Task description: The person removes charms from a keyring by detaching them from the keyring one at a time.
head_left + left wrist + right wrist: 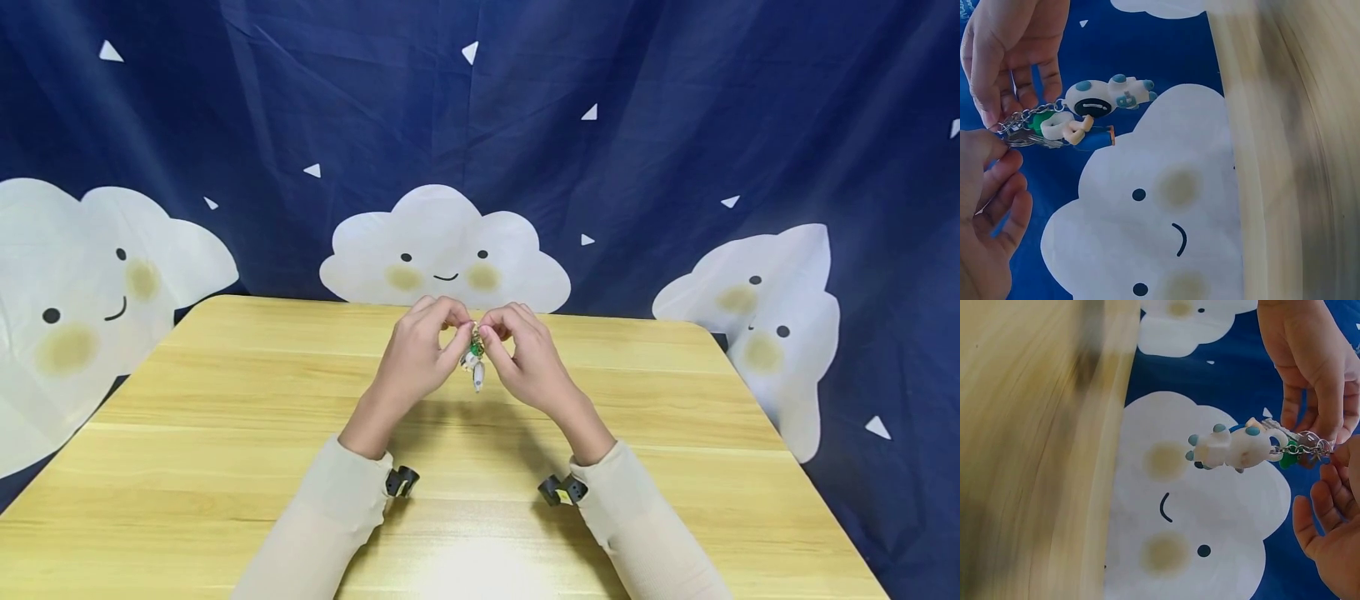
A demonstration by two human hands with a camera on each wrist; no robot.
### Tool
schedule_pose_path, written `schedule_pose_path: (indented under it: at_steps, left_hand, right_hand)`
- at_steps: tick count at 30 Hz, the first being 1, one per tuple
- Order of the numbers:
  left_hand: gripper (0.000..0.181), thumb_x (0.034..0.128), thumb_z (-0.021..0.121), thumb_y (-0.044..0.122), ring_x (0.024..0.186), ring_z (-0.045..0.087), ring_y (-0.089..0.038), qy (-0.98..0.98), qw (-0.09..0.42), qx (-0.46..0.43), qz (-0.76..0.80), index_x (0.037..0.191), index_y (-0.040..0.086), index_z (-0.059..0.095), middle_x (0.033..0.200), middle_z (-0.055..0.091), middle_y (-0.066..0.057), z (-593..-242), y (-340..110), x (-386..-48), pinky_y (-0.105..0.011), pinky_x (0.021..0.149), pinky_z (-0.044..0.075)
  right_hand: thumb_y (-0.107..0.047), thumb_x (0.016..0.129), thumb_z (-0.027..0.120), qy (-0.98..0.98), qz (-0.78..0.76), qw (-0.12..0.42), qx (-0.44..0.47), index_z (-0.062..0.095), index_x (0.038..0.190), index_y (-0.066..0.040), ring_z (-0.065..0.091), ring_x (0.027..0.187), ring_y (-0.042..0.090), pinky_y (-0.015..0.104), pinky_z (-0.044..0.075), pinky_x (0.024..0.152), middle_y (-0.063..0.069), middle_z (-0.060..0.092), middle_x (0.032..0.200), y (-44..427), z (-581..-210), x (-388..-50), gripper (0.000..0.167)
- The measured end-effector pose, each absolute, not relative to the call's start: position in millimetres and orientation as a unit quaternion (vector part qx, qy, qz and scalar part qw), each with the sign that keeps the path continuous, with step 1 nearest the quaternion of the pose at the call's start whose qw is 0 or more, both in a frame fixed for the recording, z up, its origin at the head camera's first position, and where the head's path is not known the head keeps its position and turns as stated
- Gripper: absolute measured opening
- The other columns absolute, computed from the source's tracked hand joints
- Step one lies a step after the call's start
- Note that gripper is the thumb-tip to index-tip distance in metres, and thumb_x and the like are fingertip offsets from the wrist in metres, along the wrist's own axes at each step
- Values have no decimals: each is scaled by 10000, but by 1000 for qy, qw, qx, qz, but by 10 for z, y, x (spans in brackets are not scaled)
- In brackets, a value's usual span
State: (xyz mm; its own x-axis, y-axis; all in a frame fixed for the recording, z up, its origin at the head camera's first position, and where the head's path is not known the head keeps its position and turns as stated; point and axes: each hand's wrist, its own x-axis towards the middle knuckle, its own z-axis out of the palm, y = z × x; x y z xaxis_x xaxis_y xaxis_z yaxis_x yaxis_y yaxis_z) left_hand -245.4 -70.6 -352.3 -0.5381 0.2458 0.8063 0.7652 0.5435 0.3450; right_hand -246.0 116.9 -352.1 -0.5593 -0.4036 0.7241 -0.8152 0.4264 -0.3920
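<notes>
A bunch of keychain charms (477,375) hangs between the two hands above the table's far part. My left hand (420,348) and my right hand (529,354) pinch its top end between thumb and fingers, fingertips nearly meeting. The left wrist view shows a white and blue astronaut figure (1092,98) on a silver chain (1025,117), a green piece (1040,123) and a dark blue piece (1094,138). In the right wrist view the astronaut (1244,447) hangs from metal rings (1315,447); fingertips partly hide the rings.
The light wooden table (225,500) lies under both forearms. Behind its far edge hangs a dark blue curtain (390,100) with white triangles and smiling clouds (442,237). A small black device (402,481) is on the left wrist, another (562,490) on the right.
</notes>
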Motion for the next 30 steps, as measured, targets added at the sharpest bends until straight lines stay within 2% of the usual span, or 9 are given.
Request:
schedule_pose_path:
  at_steps: [7,19,30]
  left_hand:
    - [59,937,674,20,827,600,-236,-807,335,-311,-374,922,44,622,827,663,-69,-3516,-727,-2460,-354,753,561]
    - [68,926,715,14,817,611,-228,-795,357,-318,-374,918,32,650,830,684,-77,-3497,-728,-2451,-348,734,567]
    - [68,963,649,13,848,576,-216,-805,314,-328,-383,927,50,605,847,640,-63,-3493,-732,-2451,-333,767,548]
  right_hand:
    - [-46,1015,611,-799,379,269,381,640,998,-19,552,843,189,357,511,745,42,604,856,1158,-3521,-2460,44]
    - [-67,1032,596,-796,382,273,381,645,1005,-23,550,833,185,320,485,730,49,604,867,1161,-3510,-2440,71]
    - [-52,1018,614,-797,384,271,380,646,1005,-26,550,818,183,323,482,723,51,602,865,1168,-3513,-2445,44]
